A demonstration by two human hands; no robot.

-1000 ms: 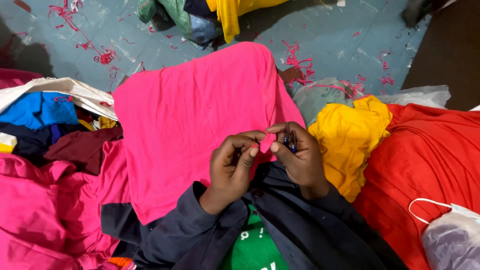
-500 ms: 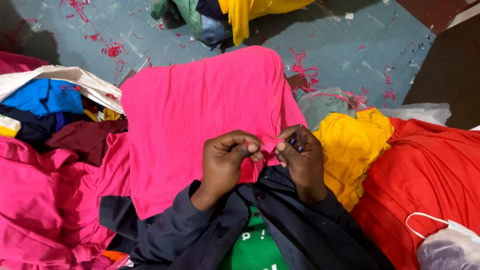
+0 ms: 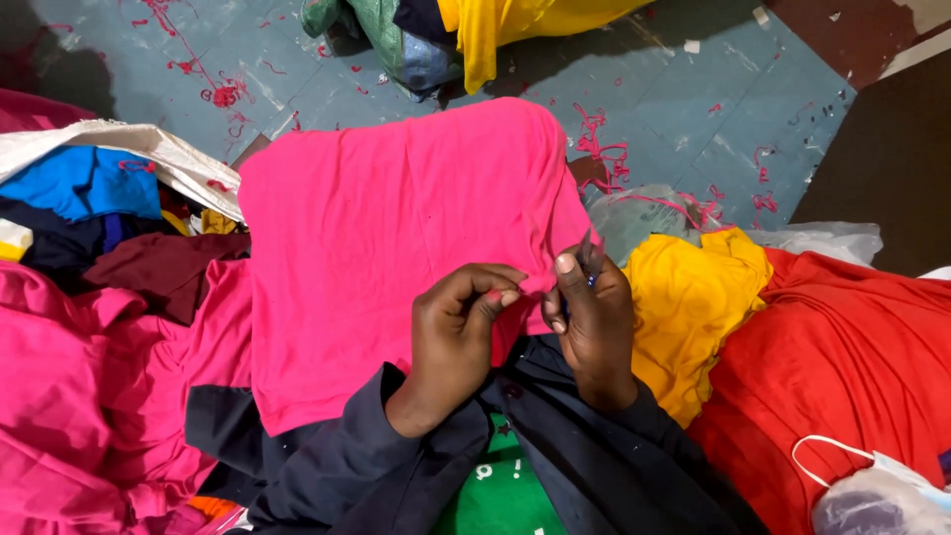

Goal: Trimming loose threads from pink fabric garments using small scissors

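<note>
A bright pink garment point(image 3: 396, 248) lies spread over my lap and the heap of clothes. My left hand point(image 3: 456, 332) pinches its near right edge between thumb and fingers. Close beside it, my right hand point(image 3: 592, 317) holds a small dark-handled tool, apparently a thread cutter point(image 3: 586, 260), with its tip pointing up at the same edge of the fabric. Both hands nearly touch. Dark sleeves cover my forearms.
Pink cloth point(image 3: 69, 396) is piled at the left, with blue and maroon pieces by a white sack point(image 3: 149, 149). Yellow point(image 3: 693, 297) and red point(image 3: 842, 347) garments lie at the right. A bag with a face mask point(image 3: 872, 495) sits bottom right. Red thread scraps litter the teal floor point(image 3: 693, 119).
My hands and the pink garment's edge have shifted slightly up and right in view. The pinch on the edge stays; the tool tip now points upward.
</note>
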